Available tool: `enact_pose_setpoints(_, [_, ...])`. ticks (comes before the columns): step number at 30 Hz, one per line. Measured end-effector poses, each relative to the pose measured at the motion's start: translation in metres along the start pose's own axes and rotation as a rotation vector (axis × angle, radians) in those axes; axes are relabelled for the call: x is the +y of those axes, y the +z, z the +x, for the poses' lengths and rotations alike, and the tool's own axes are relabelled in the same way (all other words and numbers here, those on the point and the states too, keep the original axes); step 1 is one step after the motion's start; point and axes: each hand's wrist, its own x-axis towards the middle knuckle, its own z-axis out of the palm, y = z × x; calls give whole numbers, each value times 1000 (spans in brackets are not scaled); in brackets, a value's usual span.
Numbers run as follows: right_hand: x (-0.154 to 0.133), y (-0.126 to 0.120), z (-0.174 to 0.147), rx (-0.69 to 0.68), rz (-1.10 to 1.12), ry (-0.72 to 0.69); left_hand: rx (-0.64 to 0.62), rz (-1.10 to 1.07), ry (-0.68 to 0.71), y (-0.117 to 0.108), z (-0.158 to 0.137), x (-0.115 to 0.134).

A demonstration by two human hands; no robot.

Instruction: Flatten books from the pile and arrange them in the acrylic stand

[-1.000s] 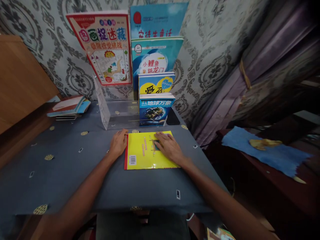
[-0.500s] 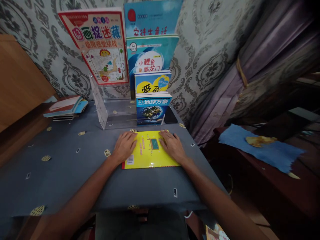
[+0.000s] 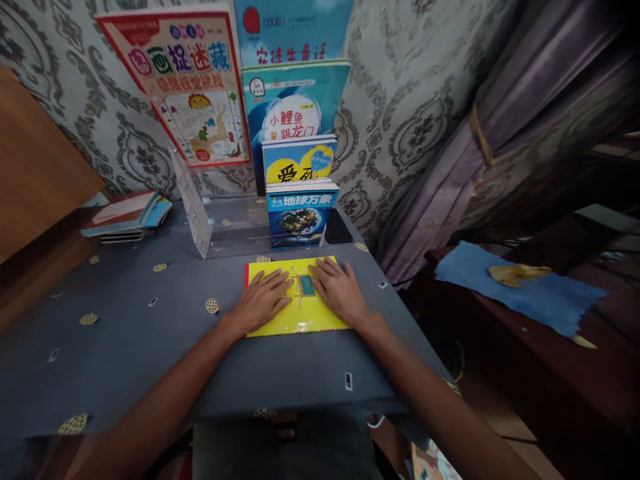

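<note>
A yellow book (image 3: 295,321) with a red spine lies closed and flat on the table, a small green chalkboard picture on its cover. My left hand (image 3: 264,300) rests flat on its left half, fingers stretched out. On its right half lies my right hand (image 3: 340,288), palm down with the fingers extended. Just behind the book stands a clear acrylic rack (image 3: 235,243). Upright in it are a blue book with a globe (image 3: 303,220), a yellow-and-blue book (image 3: 295,163), teal books (image 3: 295,83) and a red-bordered picture book (image 3: 200,127).
A small stack of books (image 3: 125,217) lies at the table's back left. Beside the rack is a black phone (image 3: 339,228). To the right, a dark red surface (image 3: 530,347) holds a blue cloth (image 3: 465,267) with a yellowish object on it. A purple curtain (image 3: 440,193) hangs behind.
My left hand has slid right, from the book's left edge onto its cover. My right hand has shifted slightly left. The whole view has moved a little.
</note>
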Motion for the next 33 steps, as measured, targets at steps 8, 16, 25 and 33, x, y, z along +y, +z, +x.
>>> enact_pose_setpoints(8, [-8,2,-1,-54,93,-234,11,40,10,3,-2,-1])
enact_pose_setpoints(16, [9,0,0,-62,52,-100,-30,24,13,1,-3,-3])
enact_pose_setpoints(25, [21,3,5,-68,-11,-3,-254,-81,133,-20,-15,2])
enact_pose_setpoints(33, [9,-9,-27,-9,-161,50,-324,-141,183,-34,-20,-14])
